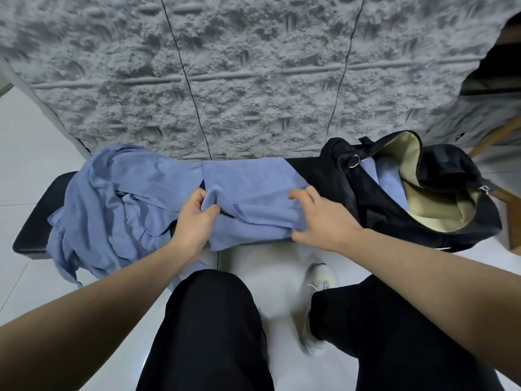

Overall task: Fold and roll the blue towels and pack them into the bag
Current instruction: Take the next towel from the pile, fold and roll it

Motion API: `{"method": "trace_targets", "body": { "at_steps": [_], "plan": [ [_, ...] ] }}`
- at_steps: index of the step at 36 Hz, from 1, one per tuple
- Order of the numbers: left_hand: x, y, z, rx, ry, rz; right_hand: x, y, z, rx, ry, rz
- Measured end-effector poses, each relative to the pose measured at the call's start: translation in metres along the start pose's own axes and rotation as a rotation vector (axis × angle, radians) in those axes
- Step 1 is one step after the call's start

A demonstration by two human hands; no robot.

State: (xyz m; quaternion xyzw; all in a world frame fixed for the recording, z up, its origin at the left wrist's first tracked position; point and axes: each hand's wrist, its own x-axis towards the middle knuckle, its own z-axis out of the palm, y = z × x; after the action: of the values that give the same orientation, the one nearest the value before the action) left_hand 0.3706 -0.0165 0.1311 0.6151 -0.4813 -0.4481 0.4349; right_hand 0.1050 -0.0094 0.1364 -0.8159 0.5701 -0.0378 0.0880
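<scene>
Working from your knees outward, your left hand (194,218) had its fingers and thumb curled round a bunched fold at the near-left corner of the folded blue towel (248,193), and your right hand (318,218) pressed on that towel's right end, fingers bent and spread, thumb tucked at its lower edge; whether it truly pinched cloth I could not tell. That towel lay across the middle of the black bench (31,230), folded into a band but, by my judgement, not yet rolled. To its left a crumpled heap of blue towels (112,210) waited unfolded, part of it hanging over the bench's near edge. Farther right, the black bag (375,210) stood open on the bench, with one blue towel in the bag (387,179) showing against its pale lining. You looked early on: one packed, one under way, the heap left.
</scene>
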Motion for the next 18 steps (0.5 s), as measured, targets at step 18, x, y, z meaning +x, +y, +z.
{"method": "trace_targets", "body": {
  "at_steps": [18],
  "plan": [
    [-0.047, 0.048, -0.002, 0.89, -0.496, 0.258, -0.035, 0.007, -0.049, 0.721, -0.092, 0.13]
  ]
}}
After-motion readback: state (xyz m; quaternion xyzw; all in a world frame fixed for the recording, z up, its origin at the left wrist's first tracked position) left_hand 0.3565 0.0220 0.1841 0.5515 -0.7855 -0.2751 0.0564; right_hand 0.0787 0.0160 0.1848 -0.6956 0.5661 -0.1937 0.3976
